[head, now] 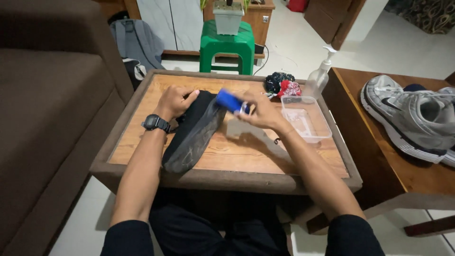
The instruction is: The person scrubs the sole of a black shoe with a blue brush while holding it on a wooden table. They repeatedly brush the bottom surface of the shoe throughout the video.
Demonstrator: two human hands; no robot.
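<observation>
A black shoe (192, 135) lies on its side on the small wooden table (237, 151), its grey sole turned up and toward me. My left hand (174, 100), with a black watch on the wrist, grips the shoe's upper at the far end. My right hand (261, 113) holds a small blue object (231, 101) against the shoe's sole edge near the heel; what the object is cannot be made out.
A clear plastic tray (305, 119), a pump bottle (318, 75) and bunched dark and red cloth (282, 85) sit at the table's right and back. Grey sneakers (412, 116) rest on a second table on the right. A brown sofa (47, 104) flanks the left; a green stool (226, 46) stands behind.
</observation>
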